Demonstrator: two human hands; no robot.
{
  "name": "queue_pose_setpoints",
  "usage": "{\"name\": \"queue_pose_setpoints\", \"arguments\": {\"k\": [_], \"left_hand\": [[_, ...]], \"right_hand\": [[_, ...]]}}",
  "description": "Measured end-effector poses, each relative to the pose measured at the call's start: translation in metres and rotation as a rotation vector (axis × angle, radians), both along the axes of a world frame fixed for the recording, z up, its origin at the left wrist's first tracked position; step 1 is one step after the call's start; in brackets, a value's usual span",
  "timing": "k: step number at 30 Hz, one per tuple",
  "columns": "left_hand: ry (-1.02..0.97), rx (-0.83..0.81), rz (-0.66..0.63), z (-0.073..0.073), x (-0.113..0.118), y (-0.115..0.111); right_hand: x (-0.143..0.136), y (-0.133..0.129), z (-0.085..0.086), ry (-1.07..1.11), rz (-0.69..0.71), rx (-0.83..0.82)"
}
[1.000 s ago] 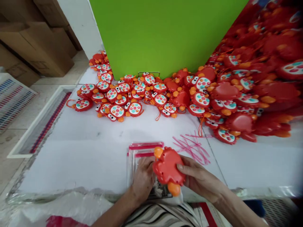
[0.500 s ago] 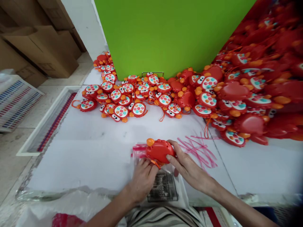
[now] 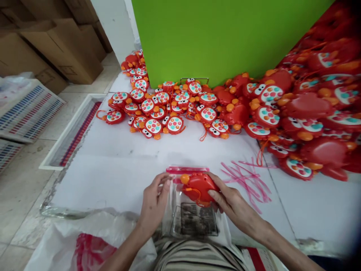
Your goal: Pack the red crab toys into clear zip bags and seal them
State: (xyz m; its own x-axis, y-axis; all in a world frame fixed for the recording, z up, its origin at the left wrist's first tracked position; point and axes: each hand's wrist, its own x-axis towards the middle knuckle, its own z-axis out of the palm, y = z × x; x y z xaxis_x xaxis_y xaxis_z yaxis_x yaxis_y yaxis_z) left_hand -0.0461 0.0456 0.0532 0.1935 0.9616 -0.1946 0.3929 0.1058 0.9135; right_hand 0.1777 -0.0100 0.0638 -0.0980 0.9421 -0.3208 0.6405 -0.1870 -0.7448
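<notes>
A red crab-like toy (image 3: pixel 200 186) with an orange knob and an orange cord is gripped in my right hand (image 3: pixel 228 195), its plain back facing up. My left hand (image 3: pixel 156 195) is just left of the toy, its thumb and fingertips closed at the edge of a clear plastic bag (image 3: pixel 174 195). The bag has a pink strip (image 3: pixel 187 169) along its top and lies on the white table beneath the toy. Dark print shows on the bag's lower part.
Many similar toys (image 3: pixel 152 127) are heaped at the back and right, before a green panel (image 3: pixel 214 37). Pink strips (image 3: pixel 248 180) lie right of my hands. A white plastic bag (image 3: pixel 56 241) hangs at front left; baskets (image 3: pixel 31 109) and cartons (image 3: pixel 64 52) stand beyond.
My left hand has let go of the orange cord and moved left to the bag's edge. The cord now lies across the toy's back. The whole view has shifted slightly.
</notes>
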Motion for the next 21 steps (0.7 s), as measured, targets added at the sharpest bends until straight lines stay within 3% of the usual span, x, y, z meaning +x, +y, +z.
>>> {"name": "queue_pose_setpoints", "arguments": {"k": [2, 4, 11, 14, 18, 21], "left_hand": [[-0.130, -0.193, -0.067, -0.005, 0.005, 0.005], [-0.197, -0.249, -0.112, -0.011, 0.013, 0.006], [-0.167, -0.184, -0.073, -0.018, 0.023, 0.005], [-0.170, -0.165, -0.063, -0.017, 0.024, 0.005], [-0.220, -0.184, -0.067, -0.016, 0.027, 0.005], [-0.293, -0.257, -0.063, -0.015, 0.029, 0.003]], "right_hand": [[-0.001, 0.000, 0.000, -0.023, 0.005, 0.022], [-0.003, 0.002, 0.002, -0.053, 0.015, 0.054], [0.002, 0.016, 0.011, -0.241, 0.193, 0.155], [0.007, 0.018, 0.010, -0.212, 0.282, 0.126], [0.010, 0.018, 0.008, -0.134, 0.256, 0.219], [0.006, 0.020, 0.015, -0.075, 0.421, 0.168]]}}
